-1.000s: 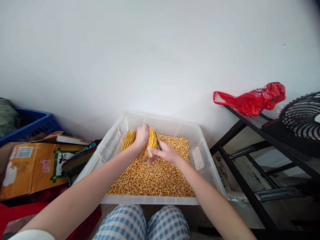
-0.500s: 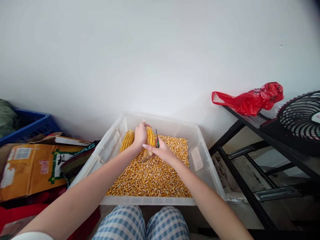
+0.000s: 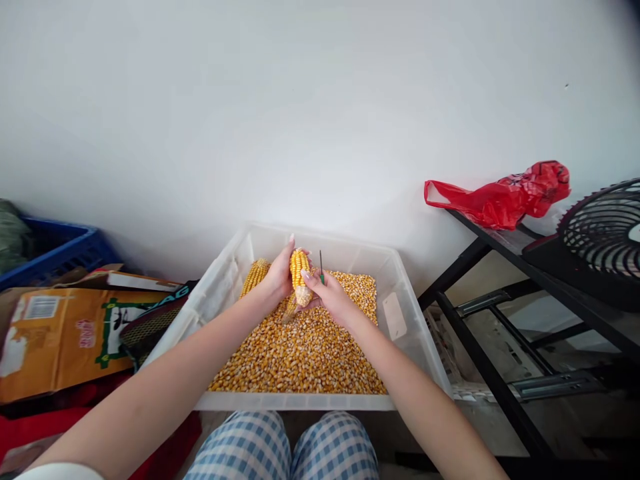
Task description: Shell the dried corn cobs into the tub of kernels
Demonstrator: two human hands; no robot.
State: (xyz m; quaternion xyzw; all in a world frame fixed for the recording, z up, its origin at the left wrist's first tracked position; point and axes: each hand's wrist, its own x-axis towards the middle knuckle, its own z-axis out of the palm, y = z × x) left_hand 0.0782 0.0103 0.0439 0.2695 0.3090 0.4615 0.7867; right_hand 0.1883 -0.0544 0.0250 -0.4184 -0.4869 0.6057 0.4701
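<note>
My left hand [image 3: 281,275] is closed round the far left side of a yellow corn cob [image 3: 299,267], its pale end toward me. My right hand [image 3: 330,293] grips a thin screwdriver [image 3: 321,263] with a green handle, the dark shaft pointing up. The right thumb rests against the cob's near right side. Another cob [image 3: 256,275] leans at the left inside the box, partly behind my left hand. Below both hands, loose corn kernels [image 3: 300,360] cover the box floor, and a smaller cob piece [image 3: 289,312] lies on them.
The translucent plastic box [image 3: 420,347] stands against the white wall. At the left are a cardboard box [image 3: 65,340] and a blue crate [image 3: 75,247]. A black metal rack [image 3: 495,373] at the right carries a red plastic bag [image 3: 505,200] and a black fan [image 3: 605,233].
The cob has turned so its pale end faces me more. My right hand and the screwdriver have shifted slightly right, and the left fingers reach a little higher.
</note>
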